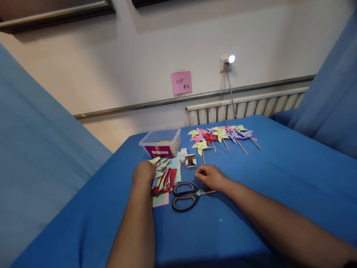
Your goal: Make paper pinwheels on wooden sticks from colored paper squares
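Note:
My left hand [143, 173] rests at the left edge of a pile of cut and folded paper pieces [164, 176], in red, yellow, green and purple. Its fingertips are turned toward the pile and hidden, so I cannot tell what they grip. Over the cloth, just above the scissors' blades, my right hand [212, 176] has its thumb and fingers curled together; anything in them is too small to make out. The scissors [185, 204], with dark handles, lie between the hands, handles toward the pile. Flat coloured paper sheets [161, 200] show under the pile.
A clear plastic tub [175, 143] with a purple label stands behind the pile. Beside it sit small white boxes [191, 161], one open with dark bits inside. Several paper pinwheels [220, 134] on sticks lie at the back of the blue-covered table [200, 238], near a radiator [251, 106].

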{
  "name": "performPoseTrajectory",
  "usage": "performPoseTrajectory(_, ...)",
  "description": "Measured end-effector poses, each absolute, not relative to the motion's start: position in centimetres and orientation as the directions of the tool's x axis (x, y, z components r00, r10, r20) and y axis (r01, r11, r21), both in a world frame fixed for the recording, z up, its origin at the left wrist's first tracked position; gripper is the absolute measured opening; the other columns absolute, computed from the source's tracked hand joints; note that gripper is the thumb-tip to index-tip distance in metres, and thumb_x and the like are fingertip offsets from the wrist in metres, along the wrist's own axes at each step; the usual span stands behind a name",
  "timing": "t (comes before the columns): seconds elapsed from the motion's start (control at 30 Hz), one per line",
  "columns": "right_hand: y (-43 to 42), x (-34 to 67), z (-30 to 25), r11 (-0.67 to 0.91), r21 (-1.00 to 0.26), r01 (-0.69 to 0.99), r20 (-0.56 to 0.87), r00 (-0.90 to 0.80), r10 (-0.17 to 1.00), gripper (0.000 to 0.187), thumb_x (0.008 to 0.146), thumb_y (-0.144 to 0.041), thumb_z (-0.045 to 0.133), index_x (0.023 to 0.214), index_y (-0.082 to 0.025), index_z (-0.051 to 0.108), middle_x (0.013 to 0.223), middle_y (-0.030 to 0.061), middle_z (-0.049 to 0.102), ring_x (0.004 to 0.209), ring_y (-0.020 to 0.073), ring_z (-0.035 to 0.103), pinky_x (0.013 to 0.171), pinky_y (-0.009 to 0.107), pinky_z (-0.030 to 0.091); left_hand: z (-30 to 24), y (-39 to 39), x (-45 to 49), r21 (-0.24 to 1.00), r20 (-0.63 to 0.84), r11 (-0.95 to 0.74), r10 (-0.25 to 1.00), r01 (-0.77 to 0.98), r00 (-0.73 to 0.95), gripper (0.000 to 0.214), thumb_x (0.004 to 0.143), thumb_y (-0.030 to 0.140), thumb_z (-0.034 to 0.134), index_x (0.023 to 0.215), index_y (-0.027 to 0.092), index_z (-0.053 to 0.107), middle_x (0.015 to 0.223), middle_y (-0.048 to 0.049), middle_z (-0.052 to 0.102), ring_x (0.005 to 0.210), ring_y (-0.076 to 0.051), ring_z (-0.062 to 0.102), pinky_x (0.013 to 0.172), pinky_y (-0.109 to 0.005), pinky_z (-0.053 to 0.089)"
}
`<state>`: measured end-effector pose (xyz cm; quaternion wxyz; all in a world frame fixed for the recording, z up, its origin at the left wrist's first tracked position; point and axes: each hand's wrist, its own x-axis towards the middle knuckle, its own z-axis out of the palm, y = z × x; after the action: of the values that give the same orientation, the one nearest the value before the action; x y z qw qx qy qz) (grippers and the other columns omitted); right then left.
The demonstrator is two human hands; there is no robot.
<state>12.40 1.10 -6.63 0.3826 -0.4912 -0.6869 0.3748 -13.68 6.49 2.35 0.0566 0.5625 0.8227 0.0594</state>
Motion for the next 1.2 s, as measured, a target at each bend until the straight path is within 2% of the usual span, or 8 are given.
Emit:
performPoseTrajectory(0.23,0.8,12.4,-6.1,0.256,-0.871,0.419,0.154,-0.262,0.953,0.016,0.081,-0.028,0.055,0.071,-0.019,0.064,0.063,-0.0024,0.063,0.059,0.0113,0.055,0.053,0.021,0.037,2.7,5.9,-13.4,0.202,0.166,0.33,0.916,0.922,-0.365,0.025,0.083,0.033,0.052,0.088,0.019,0.072,0.095,-0.0171,0.072,0.086,-0.032,0.066,0.066,-0.036,0.044)
performPoseTrajectory(0.43,0.6,12.3,-5.8,0.264,-0.867,0.422,0.15,-0.284,0.947,0.016,0.081,-0.026,0.055,0.069,-0.019,0.063,0.062,-0.0022,0.062,0.057,0.0106,0.053,0.052,0.02,0.035,4.0,4.3,-11.7,0.212,0.123,0.183,0.969,0.96,-0.212,0.016,0.075,0.033,0.062,0.071,0.02,0.07,0.064,-0.0088,0.065,0.072,-0.03,0.064,0.064,-0.035,0.042)
performPoseTrajectory(0.57,0.7,12.3,-5.9,0.276,-0.863,0.423,0.154,-0.3,0.942,0.016,0.081,-0.025,0.055,0.07,-0.018,0.063,0.062,-0.0025,0.062,0.056,0.0099,0.052,0.051,0.02,0.034,4.6,4.0,-11.3,0.199,0.221,0.209,0.942,0.958,-0.251,0.025,0.083,0.033,0.05,0.084,0.019,0.071,0.08,-0.0131,0.071,0.08,-0.031,0.064,0.067,-0.036,0.043)
performPoseTrajectory(0.67,0.7,12.3,-5.8,0.274,-0.859,0.432,0.158,-0.285,0.945,0.016,0.081,-0.026,0.055,0.07,-0.019,0.064,0.063,-0.0024,0.063,0.057,0.0103,0.053,0.052,0.021,0.035,5.0,3.5,-10.7,0.324,0.395,0.217,0.853,0.921,-0.34,0.029,0.085,0.034,0.047,0.095,0.018,0.07,0.088,-0.0138,0.072,0.084,-0.031,0.064,0.071,-0.038,0.044)
performPoseTrajectory(0.77,0.9,12.3,-5.7,0.267,-0.879,0.396,0.19,-0.222,0.956,0.015,0.082,-0.027,0.056,0.073,-0.02,0.065,0.067,-0.0017,0.066,0.061,0.0115,0.056,0.055,0.021,0.039,4.8,3.0,-9.5,0.602,0.548,0.011,0.721,0.798,-0.424,0.027,0.084,0.036,0.051,0.097,0.019,0.067,0.088,-0.0081,0.072,0.083,-0.024,0.065,0.074,-0.032,0.047)
performPoseTrajectory(0.87,1.3,12.3,-5.8,0.239,-0.922,0.305,0.216,-0.108,0.97,0.014,0.082,-0.031,0.057,0.077,-0.02,0.065,0.072,-0.001,0.067,0.064,0.0124,0.058,0.059,0.023,0.043,4.2,2.6,-7.9,0.826,0.445,-0.145,0.762,0.545,-0.471,0.027,0.078,0.036,0.06,0.097,0.018,0.066,0.083,-0.0044,0.072,0.073,-0.019,0.066,0.066,-0.028,0.05)
performPoseTrajectory(1.0,1.7,12.4,-5.3,0.158,-0.986,0.057,0.156,-0.036,0.987,0.024,0.079,-0.04,0.062,0.091,-0.019,0.066,0.076,0.0003,0.066,0.063,0.0126,0.06,0.057,0.024,0.046,3.2,2.4,-5.9,0.942,0.302,-0.208,0.865,0.262,-0.4,0.028,0.071,0.035,0.068,0.092,0.017,0.065,0.08,-0.0036,0.071,0.069,-0.018,0.066,0.064,-0.029,0.052)
performPoseTrajectory(1.2,1.2,13.0,-3.0,0.095,-0.95,-0.297,0.111,-0.037,0.993,0.038,0.07,-0.05,0.071,0.087,-0.016,0.065,0.068,-0.0013,0.062,0.056,0.0099,0.052,0.049,0.022,0.037,1.5,1.9,-3.4,0.986,-0.013,0.005,0.999,-0.168,-0.044,0.042,0.056,0.033,0.083,0.087,0.013,0.063,0.073,-0.004,0.071,0.059,-0.016,0.065,0.063,-0.03,0.053)
